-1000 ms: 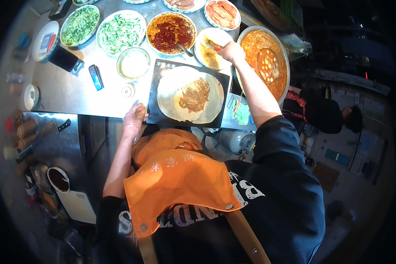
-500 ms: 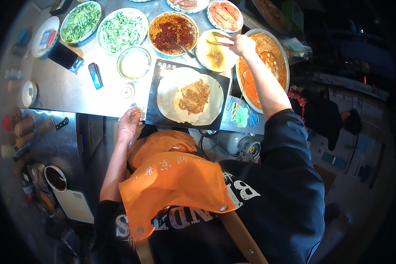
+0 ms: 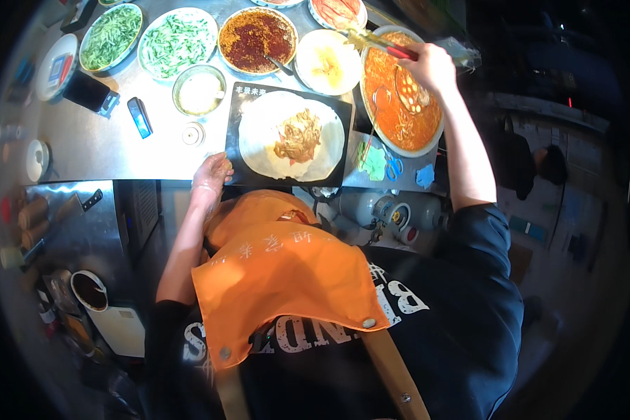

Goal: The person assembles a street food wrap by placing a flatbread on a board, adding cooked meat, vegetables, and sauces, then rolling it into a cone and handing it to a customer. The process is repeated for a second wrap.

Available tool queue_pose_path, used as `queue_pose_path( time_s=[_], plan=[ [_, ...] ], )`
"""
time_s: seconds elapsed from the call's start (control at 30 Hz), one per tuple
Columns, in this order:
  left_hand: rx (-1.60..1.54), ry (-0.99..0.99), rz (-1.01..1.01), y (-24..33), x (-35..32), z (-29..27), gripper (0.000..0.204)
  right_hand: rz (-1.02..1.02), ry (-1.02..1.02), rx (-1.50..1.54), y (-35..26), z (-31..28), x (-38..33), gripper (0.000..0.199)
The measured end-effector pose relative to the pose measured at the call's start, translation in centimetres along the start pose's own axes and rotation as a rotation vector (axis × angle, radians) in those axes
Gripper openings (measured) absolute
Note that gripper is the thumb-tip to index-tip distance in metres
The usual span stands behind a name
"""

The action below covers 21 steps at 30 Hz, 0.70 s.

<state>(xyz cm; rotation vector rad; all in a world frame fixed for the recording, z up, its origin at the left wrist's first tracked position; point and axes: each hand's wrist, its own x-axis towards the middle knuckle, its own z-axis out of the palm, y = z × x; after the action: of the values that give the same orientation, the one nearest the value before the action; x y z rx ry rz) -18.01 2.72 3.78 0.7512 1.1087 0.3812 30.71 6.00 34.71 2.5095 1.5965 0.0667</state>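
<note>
L→R, counter as seen from above.

L hand (image 3: 212, 171): rests on the near counter edge, just beside the black board (image 3: 239, 150), lower-left corner. Fingers curled, nothing in them as far as I can see; palm side hidden, so can't fully tell.

Flatbread (image 3: 292, 134): lies flat on the board, a heap of brown shredded filling (image 3: 297, 138) at centre.

R hand (image 3: 432, 66): clenched on tongs (image 3: 383, 45) w/ red grips, over the big pan of orange-red broth (image 3: 401, 89). Tong tips point left toward the pale yellow bowl (image 3: 327, 63); can't tell whether they pinch anything.

Risks, my judgement:
- Drip: anything lifted out of the broth crosses the pan rim and board edge; broth on the flatbread could soak and tear it.
- L hand is only braced, not pinning the board; a knock could shift it.
- R forearm hangs low over the hot pan; a dip could mean a scald.
- Ladle handle in the pan lies near my wrist, could snag.

Hidden/unclear: tong tips blur against the bowl rim. Top dishes cut off by the frame. Pan contents partly under my hand. Apron (image 3: 287, 273) blocks the counter front below the board.
</note>
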Motion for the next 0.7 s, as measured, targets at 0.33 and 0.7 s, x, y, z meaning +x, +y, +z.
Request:
queue_pose_path(
  time_s=[0.33,0.7],
  plan=[
    [0.095,-0.199,0.058,-1.0,3.1,4.3,0.041,0.214,-0.307,0.618,-0.2,-2.3,-17.4,0.043],
    [0.159,0.047,0.019,-0.8,-3.6,-0.5,0.043,0.171,-0.165,0.512,-7.3,14.5,-26.8,0.04]
  ],
)
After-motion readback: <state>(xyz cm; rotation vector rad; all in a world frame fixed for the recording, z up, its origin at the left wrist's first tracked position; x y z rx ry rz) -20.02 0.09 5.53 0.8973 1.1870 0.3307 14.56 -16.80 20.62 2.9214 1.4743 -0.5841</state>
